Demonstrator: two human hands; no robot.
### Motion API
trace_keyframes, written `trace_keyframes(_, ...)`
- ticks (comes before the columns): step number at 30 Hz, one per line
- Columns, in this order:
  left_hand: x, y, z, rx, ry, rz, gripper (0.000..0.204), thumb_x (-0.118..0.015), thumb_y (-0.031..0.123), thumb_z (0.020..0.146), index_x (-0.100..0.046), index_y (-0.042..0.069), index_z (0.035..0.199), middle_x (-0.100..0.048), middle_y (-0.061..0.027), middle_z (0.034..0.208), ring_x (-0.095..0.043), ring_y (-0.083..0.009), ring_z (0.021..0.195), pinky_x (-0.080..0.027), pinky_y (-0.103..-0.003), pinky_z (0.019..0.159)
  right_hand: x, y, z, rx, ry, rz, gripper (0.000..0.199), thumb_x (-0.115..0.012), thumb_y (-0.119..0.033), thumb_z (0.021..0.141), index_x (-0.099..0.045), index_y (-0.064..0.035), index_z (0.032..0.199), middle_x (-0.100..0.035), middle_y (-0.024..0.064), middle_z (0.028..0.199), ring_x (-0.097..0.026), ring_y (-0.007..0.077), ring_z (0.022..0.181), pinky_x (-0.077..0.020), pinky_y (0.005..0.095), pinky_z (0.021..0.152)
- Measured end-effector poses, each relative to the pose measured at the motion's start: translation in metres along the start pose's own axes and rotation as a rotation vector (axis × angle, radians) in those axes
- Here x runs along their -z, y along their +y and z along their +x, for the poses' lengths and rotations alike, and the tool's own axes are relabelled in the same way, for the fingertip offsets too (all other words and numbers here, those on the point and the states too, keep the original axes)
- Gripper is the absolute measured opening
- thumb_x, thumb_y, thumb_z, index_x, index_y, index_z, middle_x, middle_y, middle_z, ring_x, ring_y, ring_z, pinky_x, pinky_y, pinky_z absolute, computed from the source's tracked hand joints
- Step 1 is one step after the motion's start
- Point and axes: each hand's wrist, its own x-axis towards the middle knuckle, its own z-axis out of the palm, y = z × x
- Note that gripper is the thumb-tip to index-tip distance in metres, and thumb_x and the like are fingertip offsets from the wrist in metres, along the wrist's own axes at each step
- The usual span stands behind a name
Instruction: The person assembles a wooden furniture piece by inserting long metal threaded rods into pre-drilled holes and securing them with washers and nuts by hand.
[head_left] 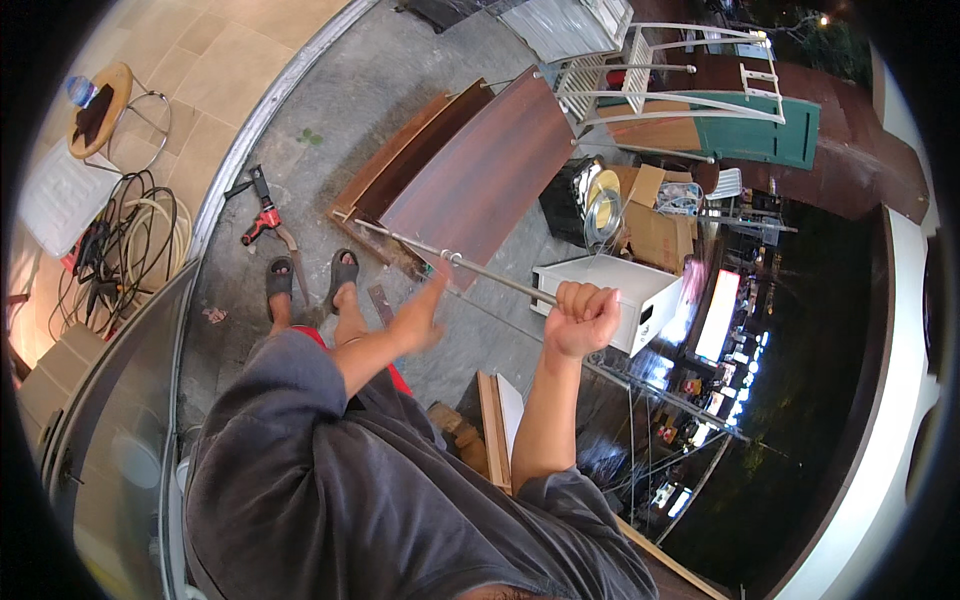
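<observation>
My right hand [583,318] is closed in a fist around the near end of a thin metal pole [500,281]. The pole slants away to the left, with a joint partway along, and passes over the end of a dark brown wooden board [475,165]. My left hand [415,318] is smeared by motion just below the pole; its fingers stretch toward the board and the thumb stands apart, with nothing seen in it. The board lies on the grey floor, with more brown wooden panels [405,165] along its left side.
A red and black power saw [264,218] lies left of my sandalled feet. To the right are a white box [612,290], a cardboard box [655,225] and a black bin-like container [568,205]. A white metal rack [640,70] stands beyond; tangled cables [140,235] lie on the far left.
</observation>
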Motion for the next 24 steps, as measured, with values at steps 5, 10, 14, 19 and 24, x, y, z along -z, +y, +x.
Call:
trace_keyframes(5,-0.007,-0.017,-0.007,0.074,0.306,-0.155,0.061,-0.072,0.016,0.082,-0.055,0.006,0.140,-0.063,-0.0239,0.128,-0.060,-0.0416,0.120,-0.043,-0.045,0.108,0.002,-0.002,-0.002,0.017,0.014,0.013,0.048,-0.039,-0.027,0.106,-0.030,-0.0133,0.061,-0.024,-0.0013,0.048,-0.015,0.0109,0.044,-0.0189,0.0306,0.047)
trace_keyframes(10,0.028,0.008,0.017,-0.132,0.314,-0.003,0.084,-0.069,0.014,0.084,-0.028,0.006,0.156,-0.040,-0.0244,0.154,-0.049,-0.0411,0.134,-0.042,-0.046,0.110,-0.001,0.000,0.000,0.013,0.000,0.032,0.049,-0.039,-0.027,0.105,-0.030,-0.0132,0.060,-0.025,-0.0012,0.048,-0.016,0.0111,0.044,-0.0181,0.0306,0.047)
trace_keyframes(14,-0.005,-0.013,-0.039,-0.008,-0.109,-0.045,0.084,-0.072,0.015,0.081,-0.030,0.007,0.155,-0.047,-0.0260,0.147,-0.054,-0.0391,0.128,-0.046,-0.048,0.103,0.005,0.000,0.004,0.012,-0.006,0.024,0.049,-0.040,-0.027,0.105,-0.031,-0.0124,0.059,-0.025,-0.0009,0.048,-0.017,0.0111,0.044,-0.0180,0.0308,0.046)
trace_keyframes(19,0.078,0.036,0.033,-0.141,0.434,-0.014,0.085,-0.067,0.004,0.081,-0.028,0.010,0.157,-0.045,-0.0261,0.149,-0.053,-0.0389,0.131,-0.046,-0.048,0.104,-0.007,-0.004,-0.001,0.025,-0.038,-0.027,0.051,-0.038,-0.030,0.108,-0.032,-0.0136,0.060,-0.024,-0.0015,0.048,-0.015,0.0109,0.044,-0.0180,0.0311,0.047)
trace_keyframes(24,-0.037,-0.078,-0.013,-0.028,-0.262,-0.240,0.061,-0.074,0.017,0.079,-0.059,0.008,0.137,-0.068,-0.0224,0.122,-0.068,-0.0370,0.108,-0.052,-0.046,0.094,-0.016,-0.005,0.013,0.026,-0.009,0.004,0.049,-0.042,-0.026,0.105,-0.031,-0.0117,0.059,-0.027,-0.0002,0.048,-0.018,0.0107,0.044,-0.0189,0.0311,0.046)
